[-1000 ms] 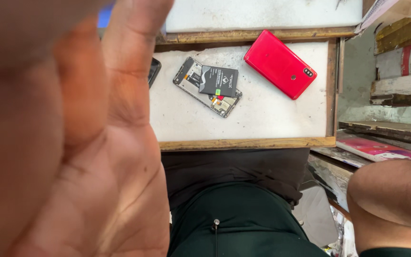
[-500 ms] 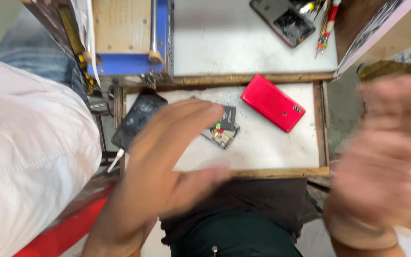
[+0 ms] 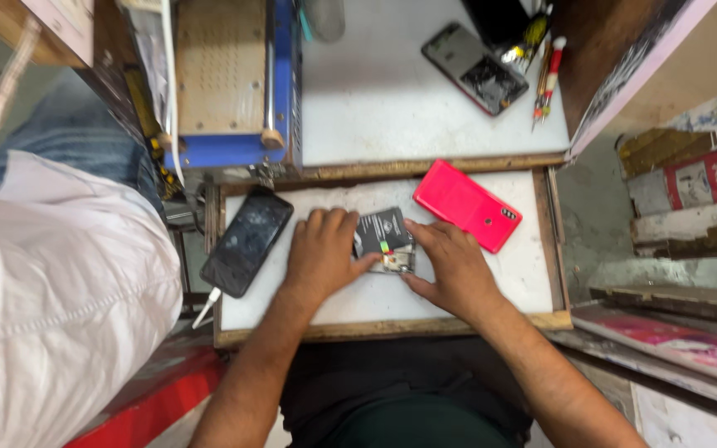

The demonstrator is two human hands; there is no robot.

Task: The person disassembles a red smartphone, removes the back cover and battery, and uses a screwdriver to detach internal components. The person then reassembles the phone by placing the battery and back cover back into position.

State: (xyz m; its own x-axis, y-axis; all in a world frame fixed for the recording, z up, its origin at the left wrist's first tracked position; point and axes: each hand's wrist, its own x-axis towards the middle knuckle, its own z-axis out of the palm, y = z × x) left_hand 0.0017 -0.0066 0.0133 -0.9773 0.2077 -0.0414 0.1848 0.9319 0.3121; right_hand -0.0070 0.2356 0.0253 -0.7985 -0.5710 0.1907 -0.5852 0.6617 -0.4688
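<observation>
An opened phone (image 3: pixel 385 241), back removed and dark battery exposed, lies flat near the middle of the white bench (image 3: pixel 533 265). The left hand (image 3: pixel 321 253) rests palm-down at its left edge, fingers (image 3: pixel 329 222) loosely extended, thumb touching the lower corner. The right hand (image 3: pixel 456 270) presses at its right edge, fingers slightly spread; neither hand closes around it. A red phone (image 3: pixel 466 205) lies just beside the right hand; a black phone (image 3: pixel 246 241) overhangs the bench's left rim.
</observation>
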